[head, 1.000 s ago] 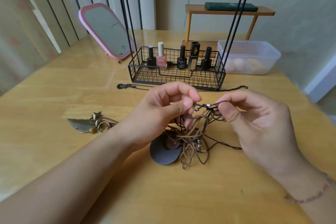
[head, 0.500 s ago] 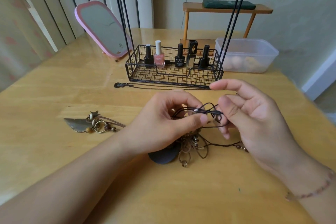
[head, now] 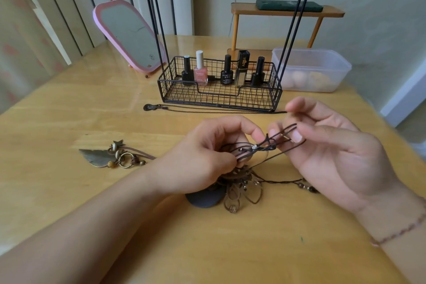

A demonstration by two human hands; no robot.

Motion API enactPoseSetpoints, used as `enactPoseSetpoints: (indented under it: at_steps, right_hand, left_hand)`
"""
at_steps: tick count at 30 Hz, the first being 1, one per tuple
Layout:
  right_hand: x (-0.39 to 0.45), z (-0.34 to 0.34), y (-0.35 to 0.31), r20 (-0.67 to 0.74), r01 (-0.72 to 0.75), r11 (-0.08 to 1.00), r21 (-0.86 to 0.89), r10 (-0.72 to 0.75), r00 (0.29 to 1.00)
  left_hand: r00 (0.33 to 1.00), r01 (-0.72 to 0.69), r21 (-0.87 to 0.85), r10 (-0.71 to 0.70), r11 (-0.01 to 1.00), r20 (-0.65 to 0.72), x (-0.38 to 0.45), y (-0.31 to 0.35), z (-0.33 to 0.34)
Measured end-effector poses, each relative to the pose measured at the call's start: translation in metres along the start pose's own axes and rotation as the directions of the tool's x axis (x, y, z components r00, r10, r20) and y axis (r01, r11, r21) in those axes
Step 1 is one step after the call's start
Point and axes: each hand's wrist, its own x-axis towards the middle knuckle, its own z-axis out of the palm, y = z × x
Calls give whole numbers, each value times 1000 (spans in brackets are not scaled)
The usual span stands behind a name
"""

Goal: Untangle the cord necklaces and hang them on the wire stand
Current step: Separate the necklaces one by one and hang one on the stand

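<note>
Nearest, on the wooden table (head: 69, 203), a messy heap of cord necklaces (head: 239, 182) was seen, with a dark round pendant (head: 205, 198) lying at its edge. Just above the heap, a knot of dark cords (head: 265, 145) was pinched by the curled fingers of the left hand (head: 207, 157), and loops from that knot were gripped by the curled fingers of the right hand (head: 334, 152). The untangling step seemed only begun, so one cord probably needed to be pulled free gently and then carried to the wire stand (head: 219, 90), which stood farther back with nothing seen hung on it.
</note>
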Motion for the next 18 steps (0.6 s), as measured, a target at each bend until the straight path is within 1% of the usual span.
enactPoseSetpoints:
  at_steps: [2, 4, 6, 9, 12, 13, 14, 15, 16, 17, 18]
  right_hand:
    - [0, 1, -1, 8, -11, 999, 47, 11, 1000]
    - [0, 3, -2, -7, -17, 998, 56, 17, 1000]
    - [-1, 6, -1, -52, -13, 1000, 16, 14, 999]
    - [-1, 9, -1, -109, -21, 998, -65, 14, 994]
    - [-1, 10, 2, -166, -5, 985, -171, -24, 986]
    - [-2, 9, 4, -192, 13, 965, -260, -64, 979]
    - [-2, 7, 6, -220, 44, 915, -401, -143, 965]
    - [-3, 6, 8, -228, 78, 828, -555, -241, 943]
    - [-3, 6, 10, -204, 106, 746, -658, -312, 928]
    - [-4, 7, 11, -167, 136, 695, -706, -350, 922]
    - [-5, 9, 11, -129, 163, 672, -722, -363, 923]
  left_hand:
    - [999, 17, -22, -16, 1000, 37, -1, 1, -3]
    - [999, 26, -71, -22, 997, 48, -2, 3, -4]
    - [1000, 0, -88, 0, 996, -1, -3, 5, -3]
    - [994, -56, -42, 52, 998, -94, -2, 5, -1]
    - [991, -87, -39, 83, 995, -108, -2, 5, -1]
    - [990, -92, -41, 87, 995, -112, -2, 5, -1]
    - [988, -96, -47, 90, 994, -122, -1, 5, -2]
    - [987, -98, -61, 89, 993, -133, -1, 4, -3]
    - [985, -102, -77, 90, 992, -144, -1, 4, -4]
    - [984, -104, -94, 89, 990, -151, -1, 3, -5]
    - [984, -108, -110, 90, 988, -157, 0, 3, -6]
